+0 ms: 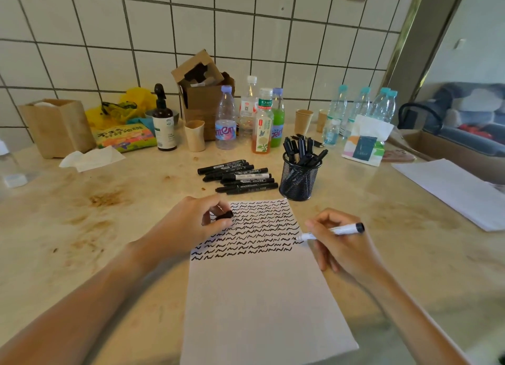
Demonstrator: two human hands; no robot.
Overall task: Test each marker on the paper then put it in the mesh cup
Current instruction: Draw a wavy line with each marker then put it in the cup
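I see my right hand (341, 244) with fingers pinching a marker (332, 232) on the paper (262, 296) mid-frame, my left hand (196, 225) pinching its cap (224, 215), many markers in the mesh cup (299, 180), and a pile (237, 176) left untested.

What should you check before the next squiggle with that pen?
1. Marker held by the right hand: ok, fingers curled round it.
2. Cap off and kept: ok, the left hand pinches it.
3. Tip at the paper: ok, it sits at the right edge, by the end of a squiggle row.
4. Room left to write: ok, the lower part of the paper is blank.
5. Paper held steady: cannot tell, the left hand lies over its top left corner, but whether it presses is unclear.
6. Space in the mesh cup: cannot tell, it already holds many markers.
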